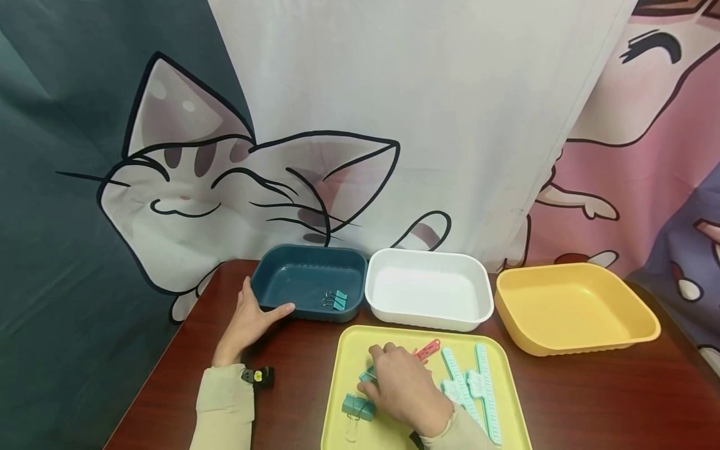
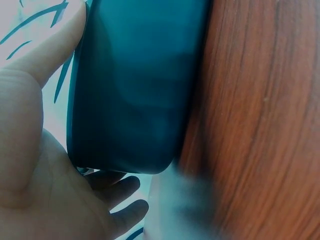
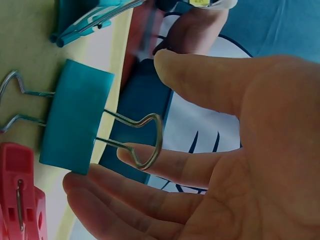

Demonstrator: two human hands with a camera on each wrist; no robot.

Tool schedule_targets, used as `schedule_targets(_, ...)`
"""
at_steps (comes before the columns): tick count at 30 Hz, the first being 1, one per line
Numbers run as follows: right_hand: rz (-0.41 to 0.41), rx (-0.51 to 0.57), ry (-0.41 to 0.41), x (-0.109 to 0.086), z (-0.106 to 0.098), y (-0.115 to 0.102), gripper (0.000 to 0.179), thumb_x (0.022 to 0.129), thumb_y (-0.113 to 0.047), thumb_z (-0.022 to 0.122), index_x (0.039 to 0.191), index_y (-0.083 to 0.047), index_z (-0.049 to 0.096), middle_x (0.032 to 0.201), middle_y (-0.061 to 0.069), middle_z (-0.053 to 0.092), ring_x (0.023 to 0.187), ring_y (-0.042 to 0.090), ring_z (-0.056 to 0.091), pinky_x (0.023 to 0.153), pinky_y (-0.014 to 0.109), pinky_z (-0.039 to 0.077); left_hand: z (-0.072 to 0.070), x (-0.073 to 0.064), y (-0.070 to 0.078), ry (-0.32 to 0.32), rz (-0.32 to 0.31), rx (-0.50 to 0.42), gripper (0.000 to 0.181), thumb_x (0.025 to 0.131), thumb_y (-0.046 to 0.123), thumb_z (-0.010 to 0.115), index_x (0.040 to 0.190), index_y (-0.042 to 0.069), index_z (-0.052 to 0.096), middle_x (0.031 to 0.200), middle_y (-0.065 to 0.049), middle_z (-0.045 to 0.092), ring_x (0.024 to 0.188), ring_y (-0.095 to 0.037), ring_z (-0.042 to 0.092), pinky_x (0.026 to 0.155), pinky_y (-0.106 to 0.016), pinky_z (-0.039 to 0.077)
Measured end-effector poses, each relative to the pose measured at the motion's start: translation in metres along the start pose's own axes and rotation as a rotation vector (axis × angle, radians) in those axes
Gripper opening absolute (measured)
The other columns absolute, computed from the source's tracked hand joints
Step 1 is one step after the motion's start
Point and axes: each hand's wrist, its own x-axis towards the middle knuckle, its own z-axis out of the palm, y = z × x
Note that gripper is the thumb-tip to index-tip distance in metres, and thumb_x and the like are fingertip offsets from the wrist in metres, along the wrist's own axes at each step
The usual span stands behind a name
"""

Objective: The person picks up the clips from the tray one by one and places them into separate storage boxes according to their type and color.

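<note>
My left hand (image 1: 250, 319) rests against the left front corner of the dark blue bin (image 1: 309, 315). Its thumb lies along the front rim, with the fingers spread at the end wall. Over the yellow tray (image 1: 332, 431), my right hand (image 1: 402, 384) reaches around a teal binder clip (image 3: 77, 117) with wire handles. In the right wrist view the fingertips are right at the clip's edge and handle, while the thumb stands apart from it. A second teal binder clip (image 1: 358, 406) lies nearer the tray's left edge.
Small teal binder clips (image 1: 337, 300) lie in the blue bin. A white bin (image 1: 427, 287) and a yellow bin (image 1: 574, 312) stand to its right. A red clothespin (image 1: 429, 350) and mint-green ridged bar clips (image 1: 486, 394) lie on the tray. A printed curtain (image 1: 450, 125) hangs behind.
</note>
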Motion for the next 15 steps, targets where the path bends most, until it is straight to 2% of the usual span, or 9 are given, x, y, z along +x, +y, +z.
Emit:
schedule_targets(10, 0.018, -0.026, 0.015, -0.001, 0.007, 0.001, 0.039, 0.081, -0.035, 0.084, 0.089, -0.003, 0.063, 0.074, 0.003, 0.051, 0.067, 0.017, 0.051, 0.057, 0.034, 0.048, 0.000, -0.001, 0.001, -0.006, -0.003, 0.006, 0.132, 0.083, 0.058, 0.074, 0.156, 0.004, -0.022, 0.163, -0.030, -0.008, 0.147, -0.051, 0.007, 0.110, -0.073, 0.019)
schedule_targets(15, 0.022, -0.057, 0.040, 0.000, 0.012, 0.000, 0.039, 0.077, -0.032, 0.086, 0.083, -0.001, 0.063, 0.071, 0.003, 0.050, 0.064, 0.017, 0.050, 0.055, 0.033, 0.048, 0.000, -0.001, 0.001, 0.000, 0.003, 0.005, 0.132, 0.084, 0.058, 0.074, 0.156, 0.004, -0.021, 0.162, -0.031, -0.004, 0.145, -0.050, 0.014, 0.110, -0.072, 0.021)
